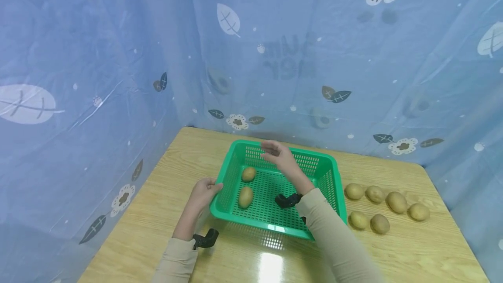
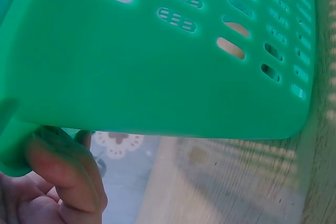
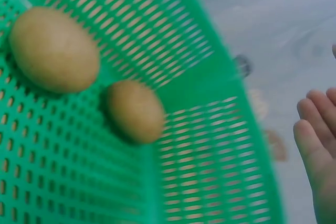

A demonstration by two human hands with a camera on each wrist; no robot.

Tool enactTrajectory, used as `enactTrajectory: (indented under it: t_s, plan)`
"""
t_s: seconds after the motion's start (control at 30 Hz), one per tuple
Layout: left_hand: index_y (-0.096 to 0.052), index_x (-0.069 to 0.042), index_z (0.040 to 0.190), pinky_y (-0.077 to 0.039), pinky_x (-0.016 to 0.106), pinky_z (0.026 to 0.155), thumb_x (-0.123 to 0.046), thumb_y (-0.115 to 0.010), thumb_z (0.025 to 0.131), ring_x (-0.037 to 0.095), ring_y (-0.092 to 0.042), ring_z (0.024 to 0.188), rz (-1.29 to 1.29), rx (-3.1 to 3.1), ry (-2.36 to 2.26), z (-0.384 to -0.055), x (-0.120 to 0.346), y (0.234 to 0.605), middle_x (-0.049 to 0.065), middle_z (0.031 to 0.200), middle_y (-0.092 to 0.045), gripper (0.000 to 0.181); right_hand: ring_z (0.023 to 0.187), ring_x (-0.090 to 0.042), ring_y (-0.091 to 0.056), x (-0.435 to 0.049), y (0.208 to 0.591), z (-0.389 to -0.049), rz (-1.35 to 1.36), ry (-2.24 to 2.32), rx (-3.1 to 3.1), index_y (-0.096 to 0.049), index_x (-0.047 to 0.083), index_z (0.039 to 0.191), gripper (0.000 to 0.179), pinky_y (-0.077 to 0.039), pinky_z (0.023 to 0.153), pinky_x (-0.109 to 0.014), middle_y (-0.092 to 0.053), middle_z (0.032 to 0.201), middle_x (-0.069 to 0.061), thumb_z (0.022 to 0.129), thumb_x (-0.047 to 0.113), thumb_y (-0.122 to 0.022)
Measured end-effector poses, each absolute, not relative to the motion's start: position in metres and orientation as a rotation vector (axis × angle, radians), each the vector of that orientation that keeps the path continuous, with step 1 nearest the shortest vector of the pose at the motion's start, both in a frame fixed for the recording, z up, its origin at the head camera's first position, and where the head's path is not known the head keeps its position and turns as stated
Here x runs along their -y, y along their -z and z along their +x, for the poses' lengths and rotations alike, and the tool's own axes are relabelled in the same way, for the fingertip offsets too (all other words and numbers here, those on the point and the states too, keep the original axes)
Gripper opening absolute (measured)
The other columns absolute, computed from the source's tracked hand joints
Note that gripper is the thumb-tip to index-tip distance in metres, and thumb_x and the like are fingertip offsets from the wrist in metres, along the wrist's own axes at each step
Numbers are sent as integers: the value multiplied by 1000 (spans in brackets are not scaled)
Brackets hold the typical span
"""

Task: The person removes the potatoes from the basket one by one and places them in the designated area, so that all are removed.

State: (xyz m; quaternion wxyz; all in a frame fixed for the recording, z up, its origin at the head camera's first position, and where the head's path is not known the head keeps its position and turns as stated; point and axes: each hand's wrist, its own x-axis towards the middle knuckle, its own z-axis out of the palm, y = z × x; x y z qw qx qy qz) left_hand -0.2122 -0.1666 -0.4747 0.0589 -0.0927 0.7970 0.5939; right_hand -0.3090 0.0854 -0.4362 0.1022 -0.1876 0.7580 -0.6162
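A green plastic basket (image 1: 339, 182) with slotted walls stands on the table. Inside, along its left side, lie two potatoes, a smaller one (image 1: 249, 174) behind a larger one (image 1: 245, 197). My left hand (image 1: 202, 193) pinches the basket's left rim; in the left wrist view its curled fingers (image 2: 68, 174) meet the rim's underside. Over the back part of the basket hovers my right hand (image 1: 280, 158), holding nothing, its fingers extended. The right wrist view shows both potatoes on the basket's perforated floor, with that hand (image 3: 323, 150) apart from them.
Several potatoes (image 1: 397, 202) lie in two rows on the wooden table (image 1: 432, 252), just right of the basket. Blue patterned curtains (image 1: 275, 56) hang behind the table and at its sides. Each wrist wears a black device (image 1: 206, 238).
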Motion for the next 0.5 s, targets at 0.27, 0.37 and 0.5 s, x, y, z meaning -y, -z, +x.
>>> enactTrajectory:
  t_s: [0.27,0.37,0.5]
  plan:
    - [-55,9,117,-58,33,70,-17,-53,96,20,-67,82,-289,-2393,-1806,-212,166,475,20,99,-66,33,128,-30,-47,-67,471,-324,-447,1629,-2271,-46,6,137,50,-42,103,-46,-51,138,-13,92,18,-63]
    - [-55,8,117,-58,33,71,-18,-54,96,20,-67,83,-295,-2399,-1806,-212,166,475,19,99,-66,33,127,-31,-48,-65,480,-326,-447,1555,-2299,-47,4,137,50,-43,102,-46,-51,137,-15,91,17,-63]
    - [-55,8,117,-58,34,72,-18,-54,96,20,-67,83,-294,-2398,-1811,-212,166,475,19,99,-66,33,128,-32,-47,-64,488,-327,-436,1488,-2317,-47,3,137,49,-44,102,-46,-51,138,-16,91,14,-63]
